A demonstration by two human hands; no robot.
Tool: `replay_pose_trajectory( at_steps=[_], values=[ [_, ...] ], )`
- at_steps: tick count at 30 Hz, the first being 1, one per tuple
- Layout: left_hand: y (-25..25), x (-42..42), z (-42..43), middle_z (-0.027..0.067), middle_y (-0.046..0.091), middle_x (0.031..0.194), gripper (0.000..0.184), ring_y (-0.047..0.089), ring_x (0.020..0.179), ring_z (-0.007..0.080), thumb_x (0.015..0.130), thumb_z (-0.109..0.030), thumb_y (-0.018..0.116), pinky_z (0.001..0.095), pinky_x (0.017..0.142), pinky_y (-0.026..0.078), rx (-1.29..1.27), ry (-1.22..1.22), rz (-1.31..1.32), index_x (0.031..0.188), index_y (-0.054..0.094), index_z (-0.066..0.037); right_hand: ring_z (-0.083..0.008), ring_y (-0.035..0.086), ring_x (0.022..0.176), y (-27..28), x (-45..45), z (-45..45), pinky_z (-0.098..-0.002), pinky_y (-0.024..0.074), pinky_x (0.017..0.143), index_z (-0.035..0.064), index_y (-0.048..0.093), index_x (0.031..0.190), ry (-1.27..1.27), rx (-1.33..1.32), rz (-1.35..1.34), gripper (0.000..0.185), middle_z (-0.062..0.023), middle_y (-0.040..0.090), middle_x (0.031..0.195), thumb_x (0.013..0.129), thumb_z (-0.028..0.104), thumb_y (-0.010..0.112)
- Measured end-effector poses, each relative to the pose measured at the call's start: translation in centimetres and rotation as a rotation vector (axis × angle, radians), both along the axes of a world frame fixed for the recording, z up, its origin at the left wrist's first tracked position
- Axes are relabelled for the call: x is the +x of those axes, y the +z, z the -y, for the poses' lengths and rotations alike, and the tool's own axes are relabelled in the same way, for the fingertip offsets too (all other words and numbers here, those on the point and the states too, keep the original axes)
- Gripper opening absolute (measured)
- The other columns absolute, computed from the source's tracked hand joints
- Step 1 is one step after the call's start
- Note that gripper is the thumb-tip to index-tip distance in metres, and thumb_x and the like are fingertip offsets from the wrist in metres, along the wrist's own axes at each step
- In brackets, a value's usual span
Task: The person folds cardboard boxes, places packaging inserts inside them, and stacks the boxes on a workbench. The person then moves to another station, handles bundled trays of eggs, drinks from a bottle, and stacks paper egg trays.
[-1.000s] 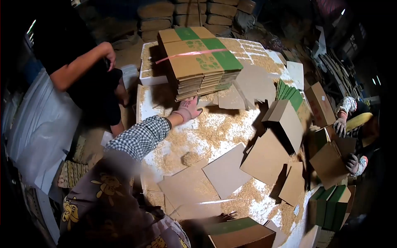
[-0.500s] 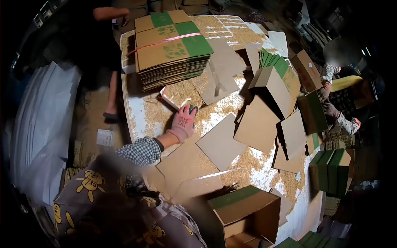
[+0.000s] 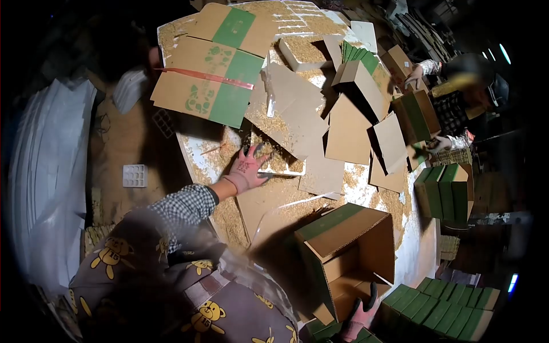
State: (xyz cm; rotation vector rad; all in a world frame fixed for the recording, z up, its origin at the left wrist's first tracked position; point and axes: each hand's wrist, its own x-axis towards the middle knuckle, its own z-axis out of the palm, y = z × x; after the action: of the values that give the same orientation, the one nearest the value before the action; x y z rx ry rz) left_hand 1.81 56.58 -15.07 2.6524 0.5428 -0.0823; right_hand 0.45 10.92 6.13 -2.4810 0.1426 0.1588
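Note:
My left hand, in a pink glove with dark fingertips, has its fingers spread at the near left end of a white tray. Brown husk-like bits fill the tray, and a grey-brown cardboard sheet covers part of it. At the bottom, my right hand, also gloved, has thumb and forefinger apart beside the lower edge of an open cardboard box. This box lies on its side with its opening toward the right. Nothing shows between the fingers, though the rest of that hand is partly hidden.
A strapped bundle of flat cartons stands upper left. Behind the sheets is another husk-filled tray. Cardboard pieces lie across the table. At the right, a co-worker's gloved hands handle a carton. Green-topped boxes sit lower right.
The view has shifted. Cardboard sheets near my left hand have moved away, uncovering more of the tray. My left hand's fingers have spread, and my right hand has come into view. The strapped bundle looks larger and turned.

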Motion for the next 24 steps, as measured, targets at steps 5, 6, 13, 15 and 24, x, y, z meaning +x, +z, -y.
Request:
replay_pose_trajectory(
  at_steps=[5,6,13,15,24],
  values=[
    [5.6,-1.4,2.7,0.0204,0.034,0.141,0.066,0.036,0.128,0.0386,0.08,-0.051,0.059,0.0498,0.11,0.025,-0.129,-0.101,-0.272,0.135,0.046,-0.017,-0.0197,0.046,0.121,-0.1,-0.5,2.8,-0.0305,0.0354,0.103,-0.0005,0.045,0.135,-0.036,0.318,0.015,0.065,-0.0096,0.049,0.134,0.071,-0.01,0.04],
    [5.8,-1.0,2.4,0.0185,0.037,0.14,0.063,0.04,0.125,0.0375,0.08,-0.05,0.058,0.0495,0.108,0.028,-0.036,-0.219,-0.261,0.133,0.047,-0.018,-0.0195,0.047,0.121,-0.1,-0.6,2.9,-0.0301,0.036,0.102,-0.0004,0.045,0.134,-0.034,0.286,-0.001,0.065,-0.0092,0.05,0.133,0.071,-0.01,0.04],
    [1.1,10.4,-6.6,0.0075,0.067,0.108,0.042,0.063,0.102,0.0219,0.088,-0.033,0.045,0.0401,0.085,0.046,0.216,-0.468,-0.56,0.122,0.058,-0.012,-0.0178,0.048,0.119,-2.0,-0.6,1.2,-0.0285,0.0333,0.103,-0.0006,0.05,0.13,-0.114,0.206,0.091,0.064,-0.0098,0.053,0.13,0.068,-0.01,0.043],
    [-4.0,13.7,-13.4,0.0096,0.061,0.121,0.047,0.059,0.109,0.026,0.084,-0.035,0.051,0.0384,0.089,0.046,0.313,-0.42,-0.576,0.123,0.057,-0.01,-0.0186,0.047,0.122,-1.6,-1.3,2.0,-0.0291,0.031,0.105,-0.0013,0.05,0.13,-0.097,0.116,0.096,0.063,-0.0101,0.052,0.132,0.068,-0.01,0.043],
    [1.1,9.3,-8.2,0.0262,0.043,0.135,0.087,0.046,0.125,0.0336,0.075,-0.055,0.062,0.04,0.102,0.04,0.001,0.358,-0.192,0.142,0.032,-0.01,-0.0197,0.052,0.117,-4.1,-3.3,9.1,-0.0299,0.0373,0.101,-0.0018,0.055,0.124,-0.154,0.206,0.042,0.062,-0.012,0.058,0.123,0.064,-0.009,0.043]
  ],
)
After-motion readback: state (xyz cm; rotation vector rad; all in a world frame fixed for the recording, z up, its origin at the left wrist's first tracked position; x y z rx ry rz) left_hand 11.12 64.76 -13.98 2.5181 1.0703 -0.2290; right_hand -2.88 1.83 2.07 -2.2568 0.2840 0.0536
